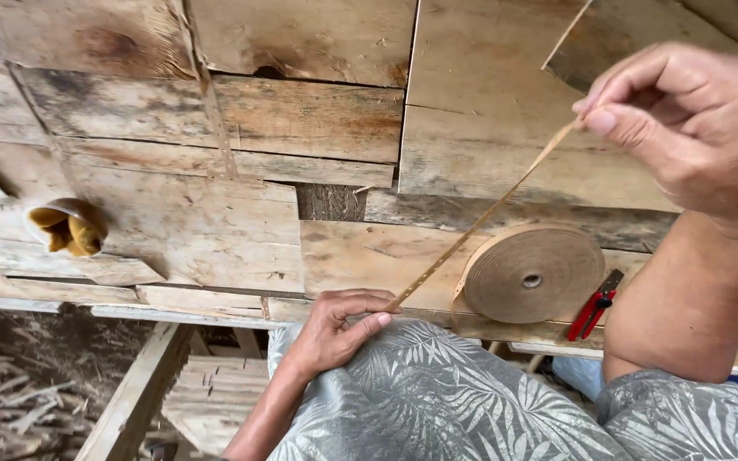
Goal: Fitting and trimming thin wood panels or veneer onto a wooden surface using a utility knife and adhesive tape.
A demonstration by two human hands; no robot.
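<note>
A thin tan strip [480,218] with small holes along it stretches taut between my two hands. My left hand [339,329] pinches its lower end against my knee, which is covered by grey leaf-patterned cloth [437,401]. My right hand [694,128] pinches the upper end between thumb and fingers, raised at the upper right. Just beyond the strip a flat coiled roll of tan tape [530,273] lies on the wooden planks [215,222].
A red-and-black utility knife [595,306] lies right of the roll. A small pot with yellowish contents [68,226] sits on the planks at the left. Below the plank edge are a wooden frame [134,397] and scattered sticks [2,401].
</note>
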